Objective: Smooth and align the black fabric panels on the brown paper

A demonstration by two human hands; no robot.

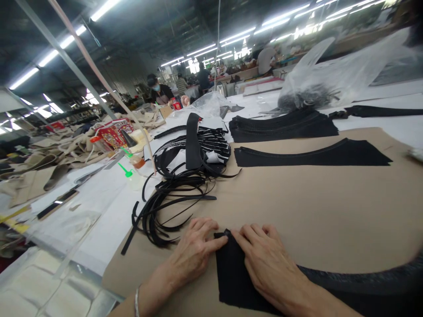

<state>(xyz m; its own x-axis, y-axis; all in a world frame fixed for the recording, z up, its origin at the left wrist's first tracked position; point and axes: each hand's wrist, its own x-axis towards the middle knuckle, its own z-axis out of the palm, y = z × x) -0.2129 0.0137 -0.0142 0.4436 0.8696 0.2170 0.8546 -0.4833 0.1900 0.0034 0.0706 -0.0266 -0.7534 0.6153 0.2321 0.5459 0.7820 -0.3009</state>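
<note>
A black fabric piece [231, 275] lies near me on the tan board, its long curved strip [357, 279] running off to the right. My left hand [194, 244] is at its top left corner, fingers curled and thumb pressed on the small folded edge [227, 232]. Palm down, my right hand [267, 255] rests across the piece, with its index finger reaching to the same corner. Its other fingers are bent and slightly apart, and its thumb is hidden. Farther up the board lies another curved black piece [310, 156].
Thin black strips [165, 202] lie tangled left of my hands, below a stack of black-and-white pieces [211, 145]. More black pieces [284, 125] lie behind, near a clear plastic bag [304, 83]. Green-tipped bottles [132, 178] stand left on the white table. Co-workers [161, 92] are in the background.
</note>
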